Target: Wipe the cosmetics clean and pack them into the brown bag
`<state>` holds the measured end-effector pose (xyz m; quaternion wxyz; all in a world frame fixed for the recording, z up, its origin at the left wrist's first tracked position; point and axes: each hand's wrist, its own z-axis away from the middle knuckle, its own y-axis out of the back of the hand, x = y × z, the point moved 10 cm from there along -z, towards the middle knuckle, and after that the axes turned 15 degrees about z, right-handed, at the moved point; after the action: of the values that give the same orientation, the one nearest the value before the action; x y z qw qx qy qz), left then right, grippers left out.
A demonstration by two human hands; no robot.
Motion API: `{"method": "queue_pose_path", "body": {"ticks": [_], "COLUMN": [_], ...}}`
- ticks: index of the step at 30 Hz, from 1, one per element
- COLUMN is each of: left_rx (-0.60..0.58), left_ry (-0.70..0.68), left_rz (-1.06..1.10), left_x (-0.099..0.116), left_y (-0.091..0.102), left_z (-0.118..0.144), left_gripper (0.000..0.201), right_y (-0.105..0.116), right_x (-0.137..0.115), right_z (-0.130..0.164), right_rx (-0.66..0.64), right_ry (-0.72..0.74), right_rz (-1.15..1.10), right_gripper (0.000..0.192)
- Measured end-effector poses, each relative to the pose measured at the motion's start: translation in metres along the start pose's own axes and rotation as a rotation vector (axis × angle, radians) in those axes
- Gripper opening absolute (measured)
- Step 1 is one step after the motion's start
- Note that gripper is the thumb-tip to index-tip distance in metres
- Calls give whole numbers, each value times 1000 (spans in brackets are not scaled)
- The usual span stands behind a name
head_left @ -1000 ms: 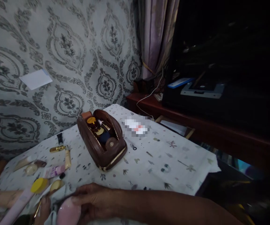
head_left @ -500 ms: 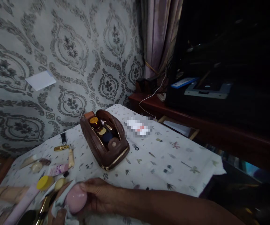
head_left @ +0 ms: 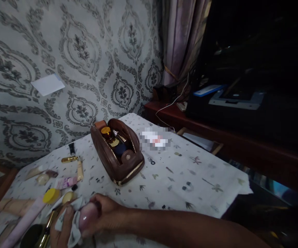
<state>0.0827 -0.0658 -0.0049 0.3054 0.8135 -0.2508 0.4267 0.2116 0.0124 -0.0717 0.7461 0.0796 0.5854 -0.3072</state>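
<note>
Dim room, patterned wallpaper; printed tablecloth (head_left: 190, 172) strewn with cosmetics at left. Right hand (head_left: 107, 215) closed around a pink rounded bottle (head_left: 88, 215) at the near edge. Left hand (head_left: 61, 227) presses a small cloth (head_left: 73, 224) against it, fingers curled. Open brown pouch (head_left: 117, 151) sits well beyond. Wiping likely goes best with the bottle gripped firmly and turned steadily under the cloth.
</note>
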Motion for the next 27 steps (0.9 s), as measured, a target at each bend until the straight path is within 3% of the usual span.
{"method": "queue_pose_path", "body": {"ticks": [2, 4, 7, 11, 15, 20, 27], "left_rx": [81, 98, 24, -216, -183, -203, -184], "left_ry": [-14, 6, 72, 92, 60, 17, -34], "left_rz": [-19, -11, 57, 178, 133, 53, 62], "left_x": [5, 6, 2, 6, 9, 9, 27], "left_y": [2, -2, -14, -38, -37, -37, -28], "left_z": [5, 7, 2, -2, -2, -2, -4], "left_gripper": [42, 40, 46, 64, 76, 62, 50], "right_y": [7, 8, 2, -10, -8, -7, -14], "right_x": [-7, -14, -21, -17, -19, -12, -16], "right_z": [5, 8, 5, -1, -1, -3, 0], "right_rx": [52, 66, 30, -73, -64, -26, -130], "right_ry": [47, 99, 149, 63, 59, 57, 90], "right_rz": [208, 236, 7, -369, -557, -500, -321], "right_gripper": [81, 78, 67, 58, 55, 52, 57]}}
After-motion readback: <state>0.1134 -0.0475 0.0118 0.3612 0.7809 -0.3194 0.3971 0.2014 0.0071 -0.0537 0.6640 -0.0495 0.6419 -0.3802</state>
